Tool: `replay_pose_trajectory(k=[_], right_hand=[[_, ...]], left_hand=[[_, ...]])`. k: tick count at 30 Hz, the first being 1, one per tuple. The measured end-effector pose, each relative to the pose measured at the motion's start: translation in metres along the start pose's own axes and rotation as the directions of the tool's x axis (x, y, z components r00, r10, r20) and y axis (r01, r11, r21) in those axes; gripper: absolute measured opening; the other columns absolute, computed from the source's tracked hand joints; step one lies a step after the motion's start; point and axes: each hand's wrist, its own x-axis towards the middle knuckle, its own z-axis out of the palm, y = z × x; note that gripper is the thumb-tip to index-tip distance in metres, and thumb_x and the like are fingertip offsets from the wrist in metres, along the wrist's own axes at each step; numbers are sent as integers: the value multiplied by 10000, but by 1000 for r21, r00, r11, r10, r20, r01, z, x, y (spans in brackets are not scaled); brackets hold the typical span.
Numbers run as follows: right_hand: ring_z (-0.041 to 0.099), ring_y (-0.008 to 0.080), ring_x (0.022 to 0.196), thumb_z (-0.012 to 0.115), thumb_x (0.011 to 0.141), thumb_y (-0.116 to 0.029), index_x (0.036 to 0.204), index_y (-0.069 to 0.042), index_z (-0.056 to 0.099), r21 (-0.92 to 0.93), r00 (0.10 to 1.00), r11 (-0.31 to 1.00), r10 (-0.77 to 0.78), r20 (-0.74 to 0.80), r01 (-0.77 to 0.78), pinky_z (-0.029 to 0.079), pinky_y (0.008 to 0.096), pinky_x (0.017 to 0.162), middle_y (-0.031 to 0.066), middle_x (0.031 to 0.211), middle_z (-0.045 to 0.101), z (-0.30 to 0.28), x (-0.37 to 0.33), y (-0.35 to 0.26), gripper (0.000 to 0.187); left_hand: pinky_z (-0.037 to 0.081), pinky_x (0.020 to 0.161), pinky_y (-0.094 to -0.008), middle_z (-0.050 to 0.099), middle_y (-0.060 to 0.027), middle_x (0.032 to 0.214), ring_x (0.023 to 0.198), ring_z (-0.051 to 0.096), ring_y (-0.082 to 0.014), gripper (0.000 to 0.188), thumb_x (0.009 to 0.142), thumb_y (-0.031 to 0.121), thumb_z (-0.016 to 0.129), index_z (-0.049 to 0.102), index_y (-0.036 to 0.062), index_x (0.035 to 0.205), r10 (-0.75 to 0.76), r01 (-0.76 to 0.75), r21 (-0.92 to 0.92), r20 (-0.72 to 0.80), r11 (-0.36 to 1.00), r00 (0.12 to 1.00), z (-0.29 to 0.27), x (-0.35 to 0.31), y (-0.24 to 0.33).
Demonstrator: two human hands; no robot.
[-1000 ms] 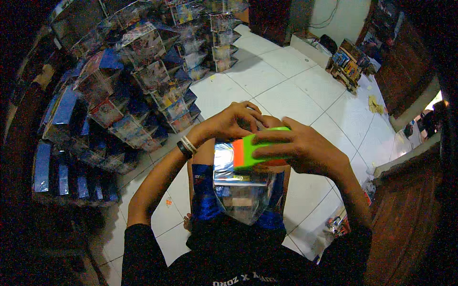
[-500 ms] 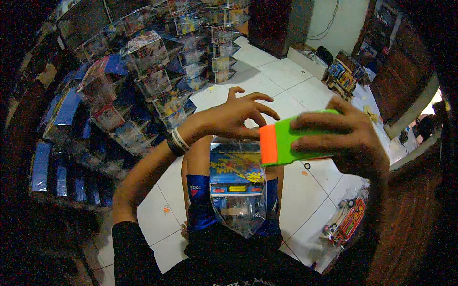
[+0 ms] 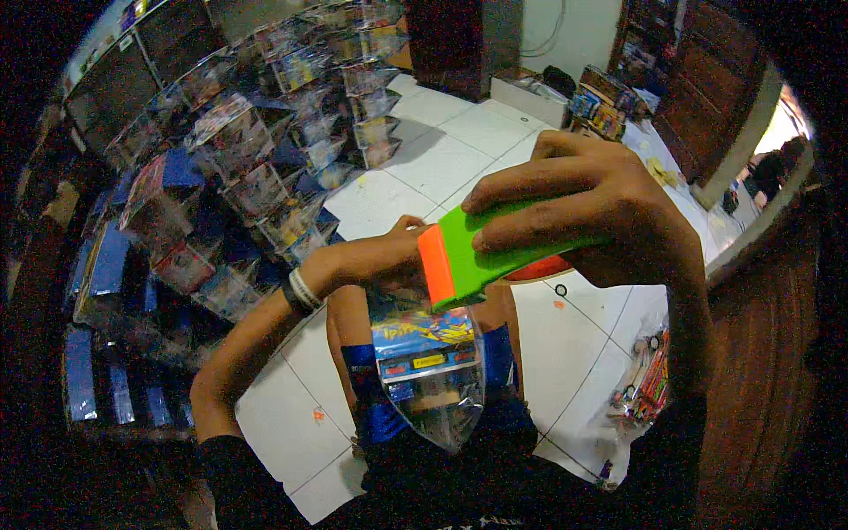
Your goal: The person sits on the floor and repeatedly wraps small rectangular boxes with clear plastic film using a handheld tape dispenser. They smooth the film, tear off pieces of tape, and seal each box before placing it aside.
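My right hand (image 3: pixel 574 190) is closed round a lime-green tape dispenser (image 3: pixel 459 243) with an orange front edge and a red curved part below. The dispenser is held tilted above my lap. My left hand (image 3: pixel 380 256) reaches in behind the orange end; most of its fingers are hidden, only a bent one showing above, so its grip is unclear. Between my thighs rests a toy truck (image 3: pixel 428 344) with a blue and yellow printed back, wrapped in clear plastic. The wrap tapers to a point towards me.
Stacks of plastic-wrapped boxed toys (image 3: pixel 256 168) fill the left side, beside blue boxes (image 3: pixel 79 371). On the white tiled floor to the right lies a red toy truck (image 3: pixel 649 380). More colourful toys (image 3: pixel 605 102) stand far right, near a brown wooden door (image 3: pixel 715 79).
The tape dispenser has moved left and tilted with my right hand. My left hand has gone down behind its orange end, hiding most of its fingers. The view has shifted too.
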Motion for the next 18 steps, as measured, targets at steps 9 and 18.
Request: replay_pose_trajectory(k=[9, 18], right_hand=[[671, 236, 875, 755, 757, -63, 1088, -201, 806, 298, 977, 936, 211, -43, -189, 532, 362, 733, 48, 1223, 745, 57, -63, 15, 362], [664, 289, 869, 726, 626, -5, 1133, -192, 778, 347, 930, 869, 367, 26, -353, 543, 382, 764, 64, 1289, 721, 81, -156, 16, 542]], left_hand=[[263, 1199, -545, 561, -65, 1534, 1508, 344, -373, 152, 905, 310, 725, 837, 210, 929, 99, -97, -82, 26, 992, 995, -9, -43, 1], [342, 1165, -486, 568, -139, 1448, 1373, 497, -326, 113, 890, 237, 752, 822, 150, 877, 65, -48, -222, 73, 974, 995, -5, -24, -15]])
